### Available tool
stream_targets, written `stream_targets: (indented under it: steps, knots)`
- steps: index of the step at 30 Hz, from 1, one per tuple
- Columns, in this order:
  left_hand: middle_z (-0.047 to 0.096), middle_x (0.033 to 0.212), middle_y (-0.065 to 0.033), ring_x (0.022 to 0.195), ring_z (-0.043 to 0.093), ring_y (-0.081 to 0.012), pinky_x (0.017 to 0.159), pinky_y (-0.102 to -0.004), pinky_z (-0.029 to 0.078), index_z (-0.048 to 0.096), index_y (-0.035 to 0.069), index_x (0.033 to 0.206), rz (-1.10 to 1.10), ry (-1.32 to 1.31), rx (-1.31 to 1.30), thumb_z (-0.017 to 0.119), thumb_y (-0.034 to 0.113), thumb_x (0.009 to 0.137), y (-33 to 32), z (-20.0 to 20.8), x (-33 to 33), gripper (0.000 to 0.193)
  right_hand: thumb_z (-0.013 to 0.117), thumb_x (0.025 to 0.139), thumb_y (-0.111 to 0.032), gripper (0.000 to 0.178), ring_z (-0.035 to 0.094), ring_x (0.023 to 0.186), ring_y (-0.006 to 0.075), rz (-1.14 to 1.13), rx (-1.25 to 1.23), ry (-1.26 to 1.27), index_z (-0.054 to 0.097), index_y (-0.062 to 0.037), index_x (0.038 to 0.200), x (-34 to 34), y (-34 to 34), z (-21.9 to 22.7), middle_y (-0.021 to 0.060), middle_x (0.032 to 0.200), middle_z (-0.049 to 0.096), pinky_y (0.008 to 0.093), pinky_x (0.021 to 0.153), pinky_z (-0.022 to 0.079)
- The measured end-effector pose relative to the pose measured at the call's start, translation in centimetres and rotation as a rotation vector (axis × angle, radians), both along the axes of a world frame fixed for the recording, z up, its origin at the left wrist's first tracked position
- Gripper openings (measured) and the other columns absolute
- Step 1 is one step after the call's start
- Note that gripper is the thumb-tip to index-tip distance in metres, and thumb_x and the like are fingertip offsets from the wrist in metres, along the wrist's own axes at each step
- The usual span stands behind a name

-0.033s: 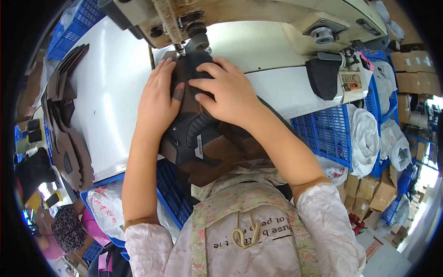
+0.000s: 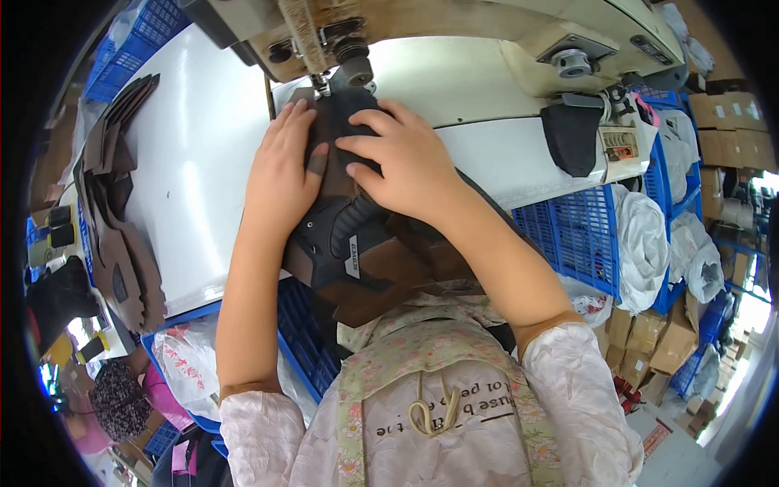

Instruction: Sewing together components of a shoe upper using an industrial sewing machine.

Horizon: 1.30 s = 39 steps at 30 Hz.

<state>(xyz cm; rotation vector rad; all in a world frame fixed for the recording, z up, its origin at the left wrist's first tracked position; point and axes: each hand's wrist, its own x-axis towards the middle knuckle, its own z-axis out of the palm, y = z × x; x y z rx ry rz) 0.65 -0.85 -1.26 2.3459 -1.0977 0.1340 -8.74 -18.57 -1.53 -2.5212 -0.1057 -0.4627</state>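
A brown and black shoe-upper-like workpiece [image 2: 393,264], with a pale label strip, lies on the white table and hangs over its front edge toward my apron. Its far end reaches the presser foot [image 2: 322,84] of a sewing machine [image 2: 462,18]. Flat on the left side of the piece rests my left hand [image 2: 280,174], fingers stretched forward, a dark wrap round its thumb. My right hand [image 2: 410,162] presses on the right side with its fingers spread. Neither hand grips the material. The underside of the piece is hidden.
Brown cut pieces [image 2: 122,235] are stacked along the table's left side. A black pad-like piece [image 2: 570,134] lies at the right. Blue crates [image 2: 568,235] with white plastic bags stand below the right edge. Another person [image 2: 126,402] is at the lower left; cardboard boxes [image 2: 649,337] stand far right.
The whole view has shifted very slightly. My hands and the workpiece keep the same places relative to the presser foot.
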Motion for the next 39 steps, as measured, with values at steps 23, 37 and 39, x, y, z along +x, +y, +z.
stream_targets:
  steps: [23, 37, 39]
  knots:
    - [0.049, 0.144, -0.0163, 0.136, 0.042, -0.0344, 0.108, -0.0437, 0.04, 0.056, 0.006, 0.132, 0.123, -0.133, 0.174, 0.063, 0.025, 0.09, 1.1, 0.1, -1.9, 0.047, 0.066, 0.084, -0.047, 0.046, 0.049, 0.127, 0.033, 0.064, -0.193, 0.012, 0.073, -0.0076, 0.107, -1.8, 0.6, 1.3, 0.0114, 0.122, 0.063, 0.0527, 0.111, 0.027]
    - [0.048, 0.146, -0.0126, 0.139, 0.039, -0.0336, 0.109, -0.0438, 0.039, 0.054, 0.011, 0.136, 0.189, -0.123, 0.181, 0.058, 0.027, 0.095, 0.6, -0.7, -1.2, 0.044, 0.069, 0.083, -0.039, 0.039, 0.055, 0.119, 0.0279, 0.05, -0.222, -0.011, 0.073, -0.0092, 0.108, -1.5, 0.4, 1.6, 0.0089, 0.114, 0.066, 0.0498, 0.11, 0.029]
    - [0.047, 0.146, -0.0127, 0.139, 0.039, -0.0338, 0.109, -0.0439, 0.039, 0.054, 0.011, 0.136, 0.179, -0.124, 0.166, 0.057, 0.026, 0.095, 0.6, -0.8, -1.1, 0.043, 0.068, 0.084, -0.039, 0.039, 0.055, 0.12, 0.0281, 0.058, -0.211, 0.0, 0.072, -0.0092, 0.109, -1.6, 0.3, 1.7, 0.0096, 0.114, 0.066, 0.0491, 0.11, 0.029]
